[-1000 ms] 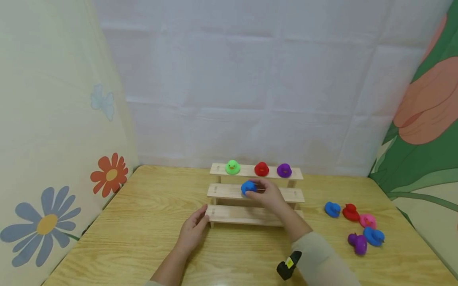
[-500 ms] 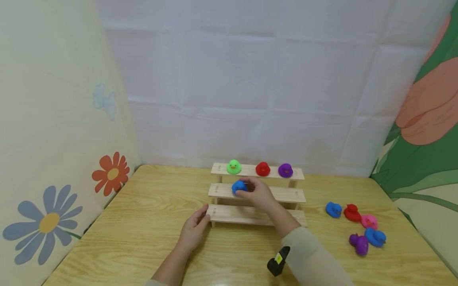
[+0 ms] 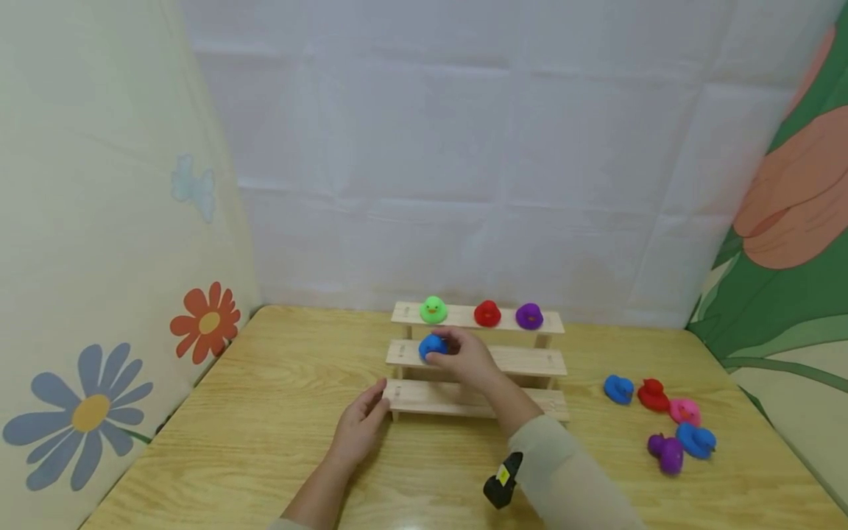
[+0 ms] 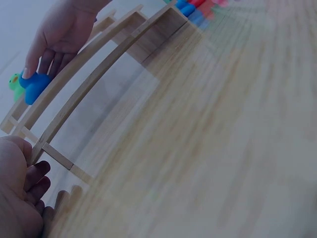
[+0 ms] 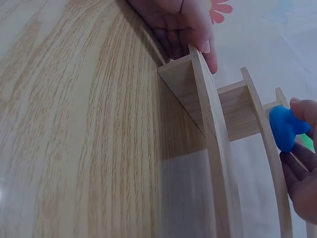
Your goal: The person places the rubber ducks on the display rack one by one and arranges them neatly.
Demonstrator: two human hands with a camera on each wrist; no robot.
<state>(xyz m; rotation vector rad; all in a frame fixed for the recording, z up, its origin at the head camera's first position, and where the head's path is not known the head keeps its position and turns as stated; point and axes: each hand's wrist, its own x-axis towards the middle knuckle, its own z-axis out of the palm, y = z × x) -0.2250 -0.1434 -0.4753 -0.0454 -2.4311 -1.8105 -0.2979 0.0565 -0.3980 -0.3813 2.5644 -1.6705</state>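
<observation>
My right hand (image 3: 467, 358) pinches a blue rubber duck (image 3: 433, 347) between thumb and fingers, at the left part of the middle step of a three-step wooden shelf (image 3: 530, 361). In the right wrist view the blue duck (image 5: 286, 128) is right at the step's edge. My left hand (image 3: 358, 425) holds the left end of the lowest step, thumb and index finger at its corner, other fingers curled below, as the left wrist view shows. A green duck (image 3: 433, 310), a red duck (image 3: 487, 313) and a purple duck (image 3: 529, 316) sit on the top step.
Right of the shelf on the wooden table (image 3: 265, 412) lie a blue duck (image 3: 619, 389), a red duck (image 3: 654, 395), a pink duck (image 3: 685, 411), another blue duck (image 3: 695, 439) and a purple duck (image 3: 668, 453). A white cloth (image 3: 430, 147) hangs behind.
My right hand has moved left along the middle step with the blue duck, from near the middle to below the green duck. The left hand stays at the shelf's end.
</observation>
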